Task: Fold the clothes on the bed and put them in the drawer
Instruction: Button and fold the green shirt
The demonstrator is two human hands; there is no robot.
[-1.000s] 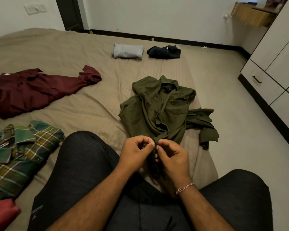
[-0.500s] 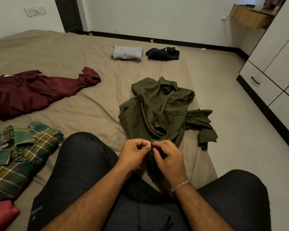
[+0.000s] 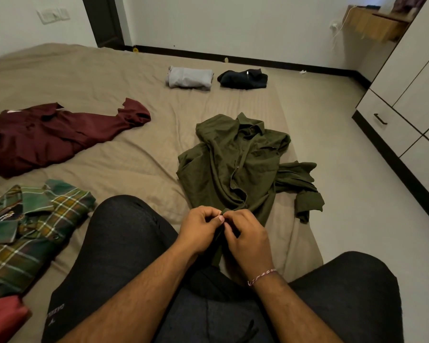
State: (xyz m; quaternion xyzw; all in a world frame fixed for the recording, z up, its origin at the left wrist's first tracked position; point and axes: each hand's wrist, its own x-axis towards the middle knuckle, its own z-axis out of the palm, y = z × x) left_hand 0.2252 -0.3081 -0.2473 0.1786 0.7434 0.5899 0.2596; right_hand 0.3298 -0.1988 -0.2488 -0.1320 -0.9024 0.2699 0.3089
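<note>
An olive green shirt (image 3: pixel 235 164) lies crumpled on the bed (image 3: pixel 134 164), collar pointing away, one sleeve hanging toward the right edge. My left hand (image 3: pixel 200 227) and my right hand (image 3: pixel 245 237) meet at the shirt's near hem, both pinching the front placket between thumb and fingers. A maroon shirt (image 3: pixel 55 134) lies spread at the left. A green plaid shirt (image 3: pixel 27 231) sits folded at the near left, with a red garment (image 3: pixel 0 318) below it. Two folded pieces, a grey one (image 3: pixel 190 78) and a dark navy one (image 3: pixel 243 79), rest at the far end.
My legs in dark trousers fill the foreground. White wardrobe drawers (image 3: pixel 386 127) with dark handles stand at the right across a strip of bare floor (image 3: pixel 344 199). A wooden shelf (image 3: pixel 374 23) hangs on the far wall.
Both hands stay at the shirt's front edge, fingers shifting slightly as they work the placket. The view has tilted a little; the clothes have not moved.
</note>
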